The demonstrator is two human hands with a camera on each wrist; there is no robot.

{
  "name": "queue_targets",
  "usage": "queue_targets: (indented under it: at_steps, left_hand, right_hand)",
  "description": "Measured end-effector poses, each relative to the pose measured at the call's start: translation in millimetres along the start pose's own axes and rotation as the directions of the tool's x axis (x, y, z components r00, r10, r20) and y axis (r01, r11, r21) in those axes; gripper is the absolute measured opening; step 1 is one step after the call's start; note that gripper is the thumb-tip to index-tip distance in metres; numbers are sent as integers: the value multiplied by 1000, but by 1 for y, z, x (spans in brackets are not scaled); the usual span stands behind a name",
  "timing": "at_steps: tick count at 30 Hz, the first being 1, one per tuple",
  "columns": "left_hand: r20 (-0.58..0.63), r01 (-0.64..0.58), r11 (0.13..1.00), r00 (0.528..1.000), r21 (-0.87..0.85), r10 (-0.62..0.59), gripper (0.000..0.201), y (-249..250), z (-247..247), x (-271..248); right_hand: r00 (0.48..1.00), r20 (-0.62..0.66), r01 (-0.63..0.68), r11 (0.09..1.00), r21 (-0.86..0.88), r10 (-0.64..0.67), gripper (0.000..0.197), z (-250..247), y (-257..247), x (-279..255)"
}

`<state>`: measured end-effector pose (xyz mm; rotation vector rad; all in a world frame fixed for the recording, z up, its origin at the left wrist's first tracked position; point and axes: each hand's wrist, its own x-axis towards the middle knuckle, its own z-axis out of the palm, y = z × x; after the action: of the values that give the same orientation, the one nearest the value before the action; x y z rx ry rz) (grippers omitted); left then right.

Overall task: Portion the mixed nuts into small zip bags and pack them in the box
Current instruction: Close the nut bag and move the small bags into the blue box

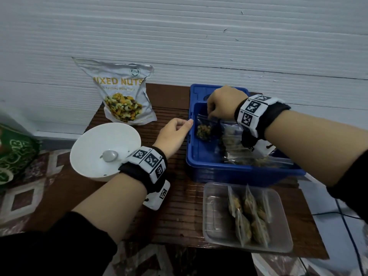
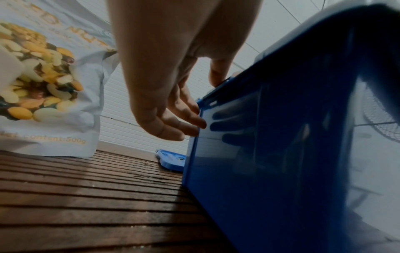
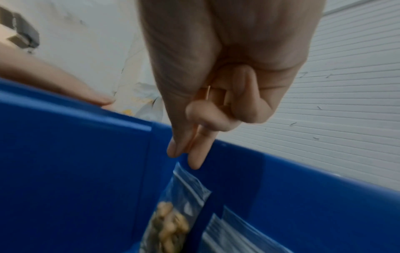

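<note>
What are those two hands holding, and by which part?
The right hand pinches a filled zip bag by its top edge inside the blue box. The left hand holds nothing; its fingers touch the box's side.

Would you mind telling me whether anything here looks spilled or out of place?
Nothing stands out: no loose nuts show on the table, the mixed nuts pouch stands upright, and filled zip bags sit inside the blue box and clear tray.

Head view, high, looking forward and down over the dark slatted wooden bench (image 1: 175,212); left wrist view, low beside the blue plastic box (image 2: 270,154), facing its outer wall; right wrist view, close inside it; all share the box.
</note>
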<state>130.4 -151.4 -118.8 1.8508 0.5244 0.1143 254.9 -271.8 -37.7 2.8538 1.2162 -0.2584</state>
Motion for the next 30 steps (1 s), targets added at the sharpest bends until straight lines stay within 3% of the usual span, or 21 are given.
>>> queue_targets:
  at_steps: [5, 11, 16, 21, 25, 28, 30]
  left_hand:
    - [-29, -10, 1000, 1000, 25, 11, 29, 9, 0, -23]
    - [-68, -21, 999, 997, 49, 25, 35, 13, 3, -60]
    - [-115, 26, 998, 993, 53, -20, 38, 12, 15, -100]
    - [-182, -19, 976, 981, 219, 60, 32, 9, 24, -137]
    - [67, -21, 935, 998, 353, -3, 35, 13, 37, -163]
    - [250, -72, 908, 967, 412, -37, 48, 16, 51, -175]
    - [311, -97, 877, 949, 470, -61, 50, 16, 61, -180]
  right_hand:
    - [999, -52, -4, 976, 219, 16, 13, -13, 3, -27]
    - [991, -136, 33, 945, 324, 12, 14, -21, 1, -77]
    - [992, -125, 61, 906, 419, -10, 12, -14, -4, -119]
    - [998, -68, 46, 888, 458, -17, 8, 11, -9, -159]
    - [1000, -26, 9, 896, 444, 3, 7, 36, -13, -184]
    - [999, -21, -13, 898, 439, 25, 8, 53, -14, -198]
    - [999, -27, -19, 900, 436, 34, 7, 60, -14, -205]
